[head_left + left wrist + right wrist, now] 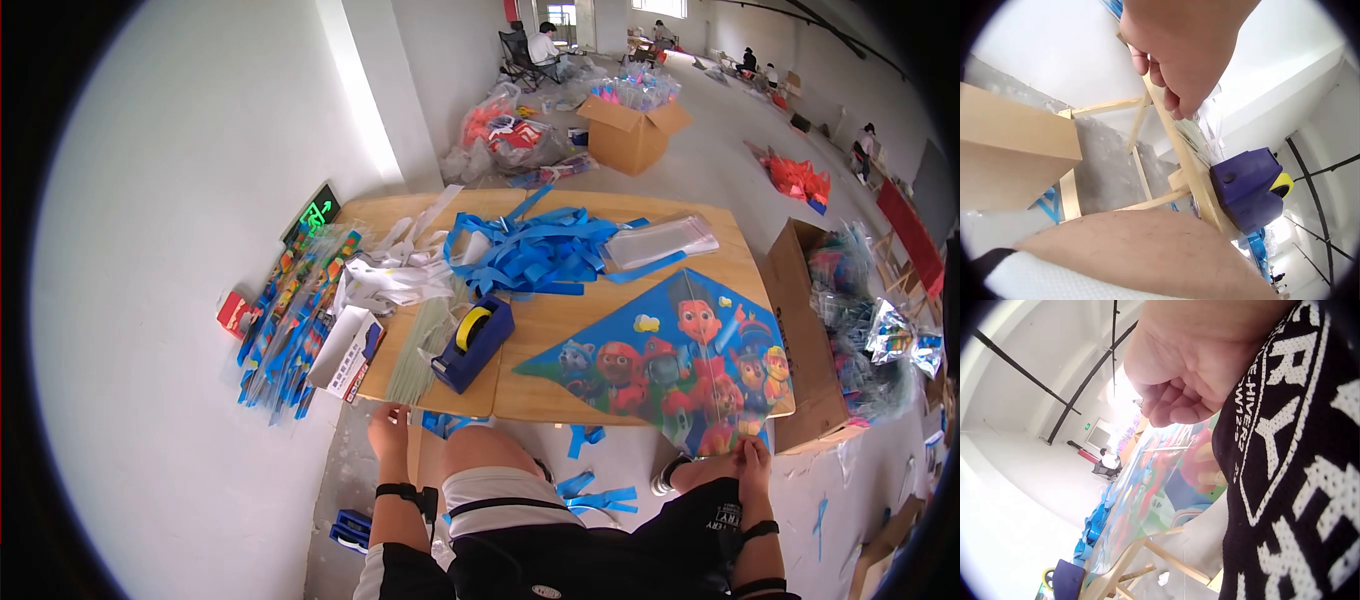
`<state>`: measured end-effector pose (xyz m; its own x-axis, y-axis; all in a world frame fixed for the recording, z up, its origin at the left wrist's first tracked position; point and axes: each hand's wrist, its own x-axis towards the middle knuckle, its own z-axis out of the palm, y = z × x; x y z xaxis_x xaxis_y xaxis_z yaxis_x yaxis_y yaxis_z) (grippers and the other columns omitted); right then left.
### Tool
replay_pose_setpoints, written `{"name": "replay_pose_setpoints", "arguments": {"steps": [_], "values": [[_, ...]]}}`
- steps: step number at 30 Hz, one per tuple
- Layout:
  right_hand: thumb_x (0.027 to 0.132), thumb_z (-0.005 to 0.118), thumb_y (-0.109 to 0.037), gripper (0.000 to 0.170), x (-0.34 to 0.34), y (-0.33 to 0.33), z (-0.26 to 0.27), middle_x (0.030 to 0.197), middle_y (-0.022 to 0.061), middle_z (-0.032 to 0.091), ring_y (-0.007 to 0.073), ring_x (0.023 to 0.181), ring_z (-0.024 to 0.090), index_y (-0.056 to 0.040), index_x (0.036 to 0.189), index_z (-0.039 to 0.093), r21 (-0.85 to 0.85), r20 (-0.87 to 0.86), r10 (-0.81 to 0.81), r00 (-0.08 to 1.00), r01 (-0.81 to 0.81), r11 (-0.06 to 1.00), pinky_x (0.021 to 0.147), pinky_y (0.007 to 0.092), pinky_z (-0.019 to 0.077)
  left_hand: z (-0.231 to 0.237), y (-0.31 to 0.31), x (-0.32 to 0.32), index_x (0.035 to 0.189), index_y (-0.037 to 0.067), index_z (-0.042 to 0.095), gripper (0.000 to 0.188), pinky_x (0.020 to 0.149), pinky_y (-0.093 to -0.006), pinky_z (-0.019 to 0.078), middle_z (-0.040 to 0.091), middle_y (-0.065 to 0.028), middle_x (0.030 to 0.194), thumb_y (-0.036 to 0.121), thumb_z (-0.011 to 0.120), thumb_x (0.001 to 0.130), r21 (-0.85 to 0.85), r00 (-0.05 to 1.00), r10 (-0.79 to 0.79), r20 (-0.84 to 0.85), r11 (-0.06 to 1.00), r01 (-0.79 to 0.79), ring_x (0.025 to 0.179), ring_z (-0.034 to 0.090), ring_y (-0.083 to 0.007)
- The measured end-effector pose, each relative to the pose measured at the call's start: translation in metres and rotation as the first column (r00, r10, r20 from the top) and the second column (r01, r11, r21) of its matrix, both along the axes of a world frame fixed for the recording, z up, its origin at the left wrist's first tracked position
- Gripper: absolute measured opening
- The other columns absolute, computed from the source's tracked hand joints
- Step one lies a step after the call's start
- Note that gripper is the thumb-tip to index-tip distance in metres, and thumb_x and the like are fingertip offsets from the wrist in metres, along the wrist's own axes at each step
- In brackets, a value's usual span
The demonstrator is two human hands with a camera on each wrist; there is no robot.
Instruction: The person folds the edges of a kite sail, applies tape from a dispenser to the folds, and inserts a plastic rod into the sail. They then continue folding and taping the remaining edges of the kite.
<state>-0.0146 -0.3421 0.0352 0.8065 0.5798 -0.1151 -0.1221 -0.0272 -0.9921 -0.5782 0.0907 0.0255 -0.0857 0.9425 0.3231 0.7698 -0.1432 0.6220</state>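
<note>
The kite (675,365) lies on the tabletop (545,320), its long tip pointing left, away from my right fingers (749,450), which grip its near edge. My left fingers (1172,100) curl by the sticks (422,350); whether they grasp any, I can't tell.

Green exit sign (318,211) glows on wall (180,150); open cardboard box (622,146) holds plastic packets (640,88); red bundle (800,180) lies on floor (715,150).
</note>
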Motion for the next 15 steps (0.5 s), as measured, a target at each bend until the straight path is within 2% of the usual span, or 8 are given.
{"name": "replay_pose_setpoints", "arguments": {"steps": [2,4,8,10,11,13,14,15], "values": [[0.107,0.056,-0.018,0.018,0.0,0.001,0.0,0.089,-0.0002,0.062,0.0093,0.076,0.056,-0.0047,0.112,0.068,-0.005,-0.007,-0.006,1.0,0.006,1.0,0.069,0.0236,0.0466,-0.003,0.002,-0.001,0.092,0.009,0.074,0.011,0.072,-0.0431,0.0537,0.07,-0.0107,0.079,0.019,0.075,0.087,0.003,0.999,0.041,0.027,0.999,-0.041,0.074,0.068,-0.0315],[0.107,0.056,-0.018,0.018,-0.001,0.002,0.001,0.088,-0.0003,0.061,0.0092,0.076,0.056,-0.0049,0.112,0.068,-0.009,-0.014,-0.01,1.0,0.01,1.0,0.07,0.0234,0.0465,-0.009,0.007,-0.005,0.093,0.01,0.072,0.012,0.07,-0.0431,0.0527,0.067,-0.0107,0.081,0.016,0.078,0.084,0.079,0.981,0.188,0.045,0.979,-0.191,0.075,0.067,-0.0313],[0.107,0.056,-0.018,0.019,-0.001,0.001,0.001,0.089,0.0,0.062,0.0092,0.077,0.057,-0.0046,0.112,0.068,-0.008,-0.017,-0.005,1.0,0.005,1.0,0.071,0.0235,0.0469,0.007,0.008,0.004,0.093,0.01,0.072,0.013,0.068,-0.0433,0.0521,0.066,-0.0111,0.083,0.014,0.078,0.083,0.149,0.986,0.167,0.001,0.975,-0.165,0.076,0.067,-0.031],[0.107,0.056,-0.018,0.019,-0.002,0.003,0.002,0.09,0.0001,0.062,0.0092,0.077,0.057,-0.0044,0.112,0.068,-0.012,-0.033,0.005,0.999,-0.006,1.0,0.071,0.0236,0.0471,0.014,0.011,0.014,0.092,0.011,0.072,0.012,0.068,-0.0432,0.0523,0.067,-0.0102,0.083,0.011,0.078,0.082,0.148,0.991,-0.134,-0.016,0.98,0.135,0.077,0.067,-0.0313],[0.107,0.056,-0.018,0.019,-0.003,0.003,0.003,0.09,0.0004,0.062,0.0094,0.077,0.057,-0.004,0.113,0.068,-0.023,-0.013,0.002,1.0,-0.003,1.0,0.071,0.0235,0.0472,0.016,0.011,0.016,0.092,0.011,0.072,0.012,0.068,-0.0432,0.0523,0.067,-0.0102,0.083,0.011,0.078,0.082,0.145,0.991,-0.13,-0.018,0.981,0.131,0.077,0.067,-0.0313],[0.107,0.056,-0.018,0.019,-0.003,0.004,0.004,0.089,0.0006,0.062,0.0095,0.076,0.057,-0.0036,0.113,0.067,-0.035,0.009,0.003,1.0,-0.002,0.999,0.07,0.0233,0.0473,0.013,0.016,0.025,0.09,0.012,0.072,0.009,0.074,-0.0423,0.0522,0.067,-0.0092,0.085,0.013,0.078,0.083,0.064,0.968,-0.242,-0.071,0.967,0.246,0.086,0.068,-0.0301],[0.107,0.056,-0.018,0.019,-0.002,0.004,0.004,0.089,0.0008,0.062,0.0096,0.076,0.057,-0.0034,0.113,0.067,-0.025,0.007,0.002,1.0,-0.001,1.0,0.07,0.0233,0.0473,0.012,0.022,0.039,0.094,0.014,0.073,0.013,0.082,-0.0445,0.0509,0.069,-0.0072,0.091,0.02,0.078,0.084,0.006,0.958,-0.255,-0.132,0.966,0.258,0.096,0.068,-0.0288],[0.107,0.056,-0.018,0.02,-0.002,0.005,0.003,0.089,0.0011,0.063,0.0097,0.076,0.057,-0.0032,0.113,0.067,-0.014,0.005,-0.001,1.0,0.001,1.0,0.07,0.0232,0.0473,0.01,0.025,0.048,0.094,0.014,0.073,0.013,0.082,-0.0445,0.0509,0.069,-0.0072,0.091,0.02,0.078,0.084,0.006,0.959,-0.253,-0.13,0.967,0.256,0.096,0.068,-0.0288]]}}
